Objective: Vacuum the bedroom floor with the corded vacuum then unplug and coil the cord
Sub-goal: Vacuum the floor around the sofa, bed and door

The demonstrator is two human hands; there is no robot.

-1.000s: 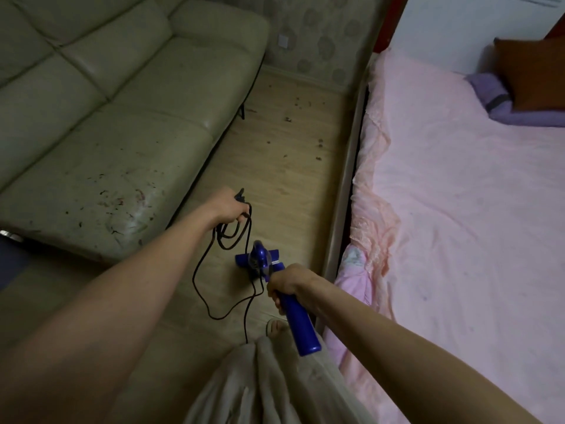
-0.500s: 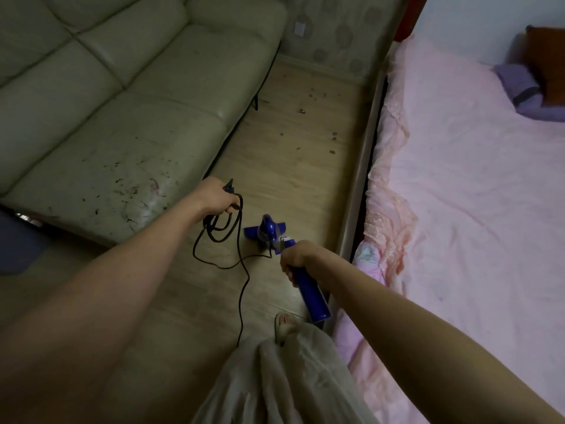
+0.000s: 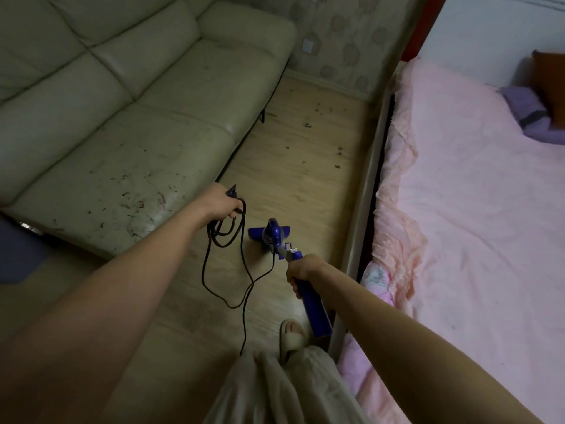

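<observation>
Head view: the right hand (image 3: 302,267) is curled round the blue vacuum (image 3: 276,237), whose nozzle sits on the floor (image 3: 293,166) between sofa (image 3: 137,117) and bed (image 3: 474,209). The left hand (image 3: 218,201) grips looped black cord (image 3: 226,261), the rest trailing on the floor

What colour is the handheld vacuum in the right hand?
Blue: the plastic handheld vacuum shows best in the head view.

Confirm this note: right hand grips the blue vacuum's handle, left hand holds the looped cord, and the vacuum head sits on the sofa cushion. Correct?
Not quite. The head view shows the blue vacuum head on the wooden floor beside the sofa, not on its cushion. The right hand grips the handle and the left hand holds the looped cord.
</observation>
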